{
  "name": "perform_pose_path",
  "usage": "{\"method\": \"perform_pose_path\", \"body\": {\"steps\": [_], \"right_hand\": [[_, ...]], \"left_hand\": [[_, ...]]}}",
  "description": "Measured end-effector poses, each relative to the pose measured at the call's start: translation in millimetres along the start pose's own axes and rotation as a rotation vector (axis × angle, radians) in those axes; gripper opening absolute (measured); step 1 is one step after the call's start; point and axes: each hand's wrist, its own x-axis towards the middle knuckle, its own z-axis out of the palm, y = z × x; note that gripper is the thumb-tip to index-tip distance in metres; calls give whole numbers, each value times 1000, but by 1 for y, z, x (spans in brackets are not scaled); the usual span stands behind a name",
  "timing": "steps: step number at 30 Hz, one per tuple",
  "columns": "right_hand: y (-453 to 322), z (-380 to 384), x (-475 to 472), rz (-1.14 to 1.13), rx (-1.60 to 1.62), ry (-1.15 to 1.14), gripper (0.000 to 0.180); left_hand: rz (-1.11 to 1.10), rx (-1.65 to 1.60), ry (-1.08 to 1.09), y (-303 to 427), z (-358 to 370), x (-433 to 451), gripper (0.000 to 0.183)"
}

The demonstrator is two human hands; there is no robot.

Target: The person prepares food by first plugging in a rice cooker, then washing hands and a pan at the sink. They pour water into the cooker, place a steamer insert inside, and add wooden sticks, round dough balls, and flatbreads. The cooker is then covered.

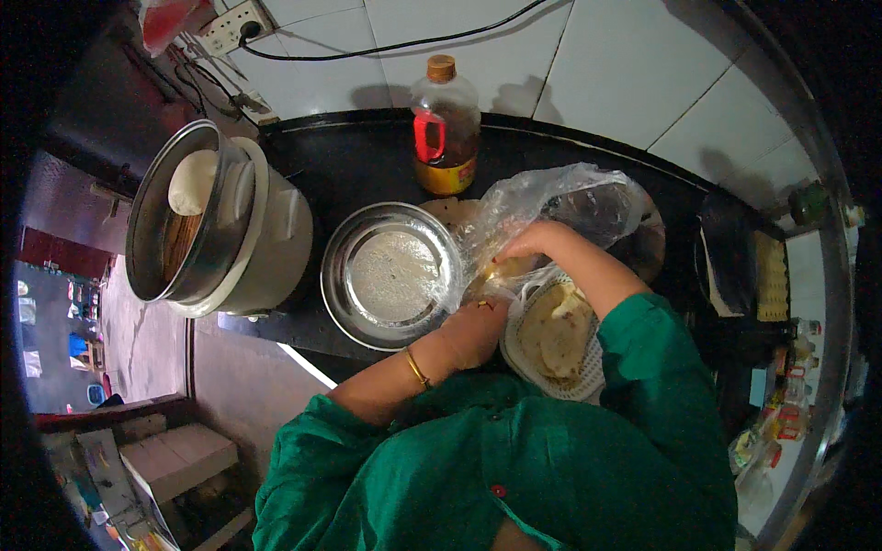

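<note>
A clear plastic bag (579, 186) lies bunched on the counter, with something yellowish inside it that I cannot make out. My left hand (479, 330) grips the bag's near end, its fingertips partly covered by the film. From the right, my right hand (534, 242) reaches over and pinches the bag, fingers bent down near the yellowish contents. Just left of the hands sits a round stainless steel plate (337, 275), with a thin whitish layer on its bottom. Beneath my right forearm, a white perforated plastic basket (515, 358) holds browned flatbread (551, 337).
A large plastic bottle (446, 138) of dark liquid stands against the tiled wall. At the left, a pale cooker (286, 234) carries a tilted metal pot (141, 234) with a pale rounded thing inside. A black cable (386, 52) runs from a power strip (231, 27).
</note>
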Motion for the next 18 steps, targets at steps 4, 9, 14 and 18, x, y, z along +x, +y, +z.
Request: {"method": "perform_pose_path", "body": {"steps": [4,9,14,18], "right_hand": [[61,17,57,-275,-216,-121,63],[-9,-24,7,-404,-517,-220,74],[-29,-25,-39,-22,100,-20,75],[-45,-47,-70,-94,170,-56,76]], "left_hand": [[100,5,82,-8,13,10,43],[35,-48,-17,-14,11,4,44],[93,-58,-33,-16,9,8,46],[102,-48,63,-18,8,9,48]]}}
